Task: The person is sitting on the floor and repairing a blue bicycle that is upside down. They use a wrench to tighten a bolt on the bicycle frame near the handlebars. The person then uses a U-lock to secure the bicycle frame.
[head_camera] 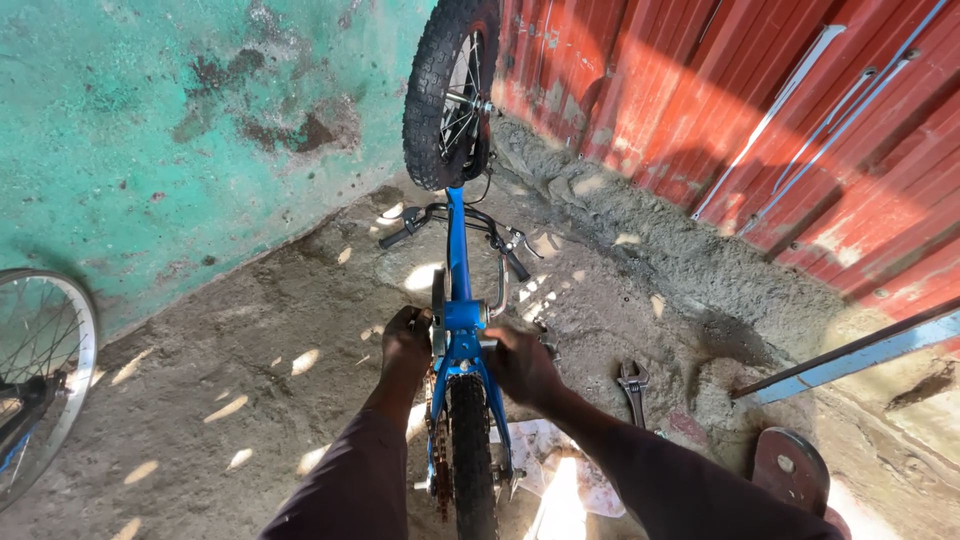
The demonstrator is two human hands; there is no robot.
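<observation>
Two hands level at the crank hub

Both hands flank the blue bike frame [458, 300], inverted on the dirt floor [250, 330], long axis running straight away. Left hand [405, 338] curls on the left crank side; right hand [520, 362] closes on the right; neither is nearer

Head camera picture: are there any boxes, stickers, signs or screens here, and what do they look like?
None that I can see: no packages, labels, signs or screens.
Blue bicycle: upside down on the dirt ground, plain frame, no sticker visible.
Left hand and right hand: on the frame's middle.
Wrench: grey, on the ground at right.
</observation>
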